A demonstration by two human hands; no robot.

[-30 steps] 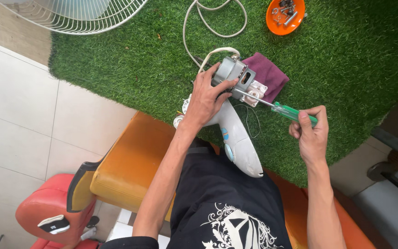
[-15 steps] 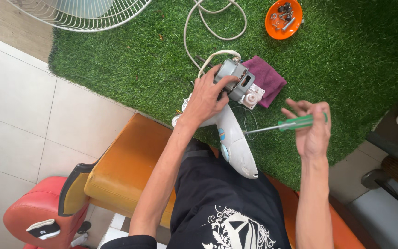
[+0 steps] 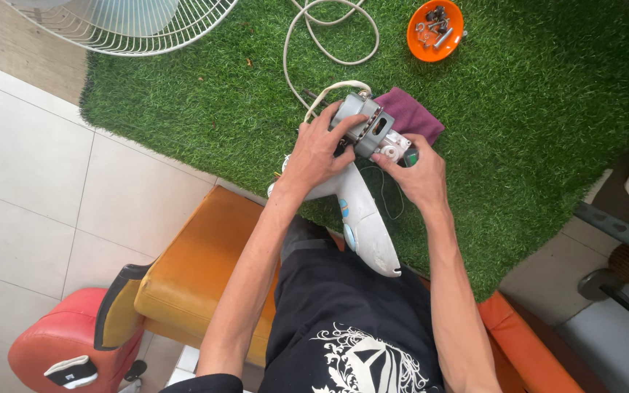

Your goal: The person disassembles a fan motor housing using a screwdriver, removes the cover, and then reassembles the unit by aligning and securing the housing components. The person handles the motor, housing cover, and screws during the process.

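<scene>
Left hand: the left hand [image 3: 319, 154] clamps around the grey motor block [image 3: 359, 124], fingers spread over its top and near side, pinning it in place.
Right hand: the right hand [image 3: 418, 175] curls shut over the far end of the unit, with a bit of green handle [image 3: 411, 155] peeking out between its fingers; it looks like a screwdriver, though the shaft is hidden.
Thing in hand: the motor sits right between both hands, joined to a white plastic housing [image 3: 366, 222] that runs back toward the person's lap.
Under the hands: a purple cloth [image 3: 410, 116] lies just beyond the right hand on the green turf mat [image 3: 533, 109].
Further out: an orange dish of screws [image 3: 435, 29] sits well beyond the right hand; a pale cord [image 3: 329, 44] loops away past the left hand; a white fan grille [image 3: 125, 22] is far off to the left side.
Doing it well: judging by the grip, the left hand should hold the motor dead steady while the tool seats squarely in the screw head.
Watch out: a tilted tip could slip off; loose screws belong in the dish, not the turf.
</scene>
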